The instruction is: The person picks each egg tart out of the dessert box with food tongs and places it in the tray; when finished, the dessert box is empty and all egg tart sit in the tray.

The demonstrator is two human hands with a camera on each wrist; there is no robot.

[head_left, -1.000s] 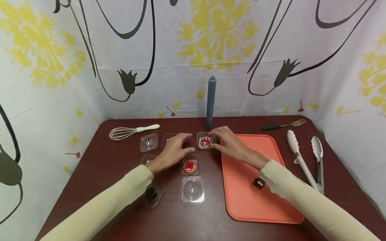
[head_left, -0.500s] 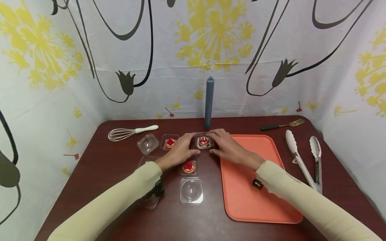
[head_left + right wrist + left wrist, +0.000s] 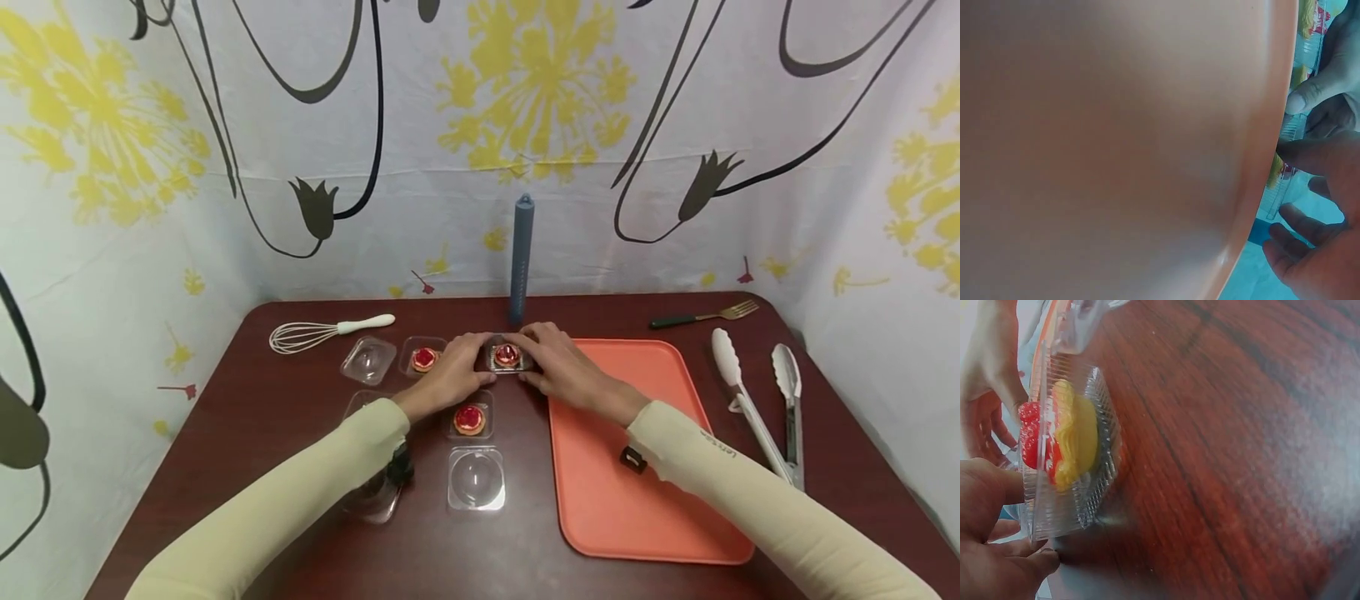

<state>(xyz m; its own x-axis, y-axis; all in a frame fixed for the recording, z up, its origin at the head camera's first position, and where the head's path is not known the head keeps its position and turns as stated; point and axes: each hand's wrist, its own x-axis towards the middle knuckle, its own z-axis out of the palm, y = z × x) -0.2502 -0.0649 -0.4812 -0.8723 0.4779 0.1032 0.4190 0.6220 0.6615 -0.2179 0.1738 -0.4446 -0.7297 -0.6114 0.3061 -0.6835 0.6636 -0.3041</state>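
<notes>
A small strawberry-topped tart [image 3: 507,356] sits in a clear plastic container [image 3: 509,369] at the back middle of the table. My left hand [image 3: 456,367] grips its left side, thumb at the near corner and fingers at the far one. On the opposite side my right hand [image 3: 558,362] holds it the same way. Just in front, below my left hand, lies a raspberry tart [image 3: 1072,434] in an open clear container [image 3: 1100,456], its clear lid [image 3: 477,477] toward me. Another red-topped tart [image 3: 424,359] in a container is left of my left hand.
An orange tray [image 3: 637,500] lies right, under my right forearm. A whisk [image 3: 330,330], blue stick-shaped thing [image 3: 521,258], fork [image 3: 705,315] and two tongs [image 3: 750,404] [image 3: 791,408] edge the table. More clear plastic [image 3: 369,360] lies left, partly hidden by my left sleeve.
My left hand has moved right to the back container, and my right hand has closed in on its other side. Between the last two head frames both hands barely move.
</notes>
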